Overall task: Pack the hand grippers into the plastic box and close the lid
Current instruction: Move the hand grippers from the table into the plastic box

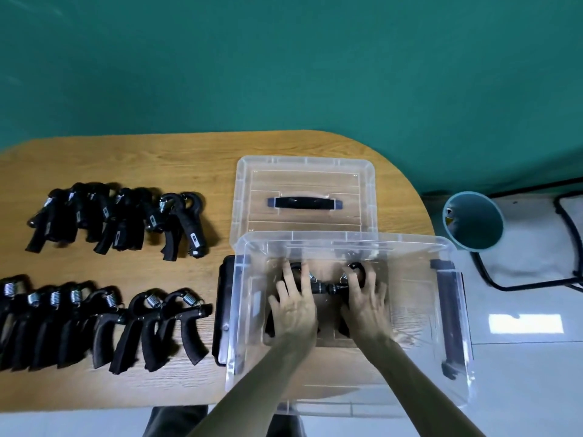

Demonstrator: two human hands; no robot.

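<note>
A clear plastic box (410, 310) with black side latches stands at the table's near right edge. Both my hands are inside it, resting on the floor of the box. My left hand (295, 305) lies over one black hand gripper (295, 268), fingers spread on top. My right hand (366, 302) lies over a second hand gripper (356, 268); the two grippers' knobs meet between my hands. The clear lid (303, 184) with a dark handle lies flat behind the box. Two rows of several black hand grippers lie to the left, a far row (126, 219) and a near row (110, 323).
The wooden table (189, 159) has a rounded right end; the box overhangs its near edge. A teal bin (473, 220) and a black metal chair frame (536, 279) stand on the floor to the right. A green wall is behind.
</note>
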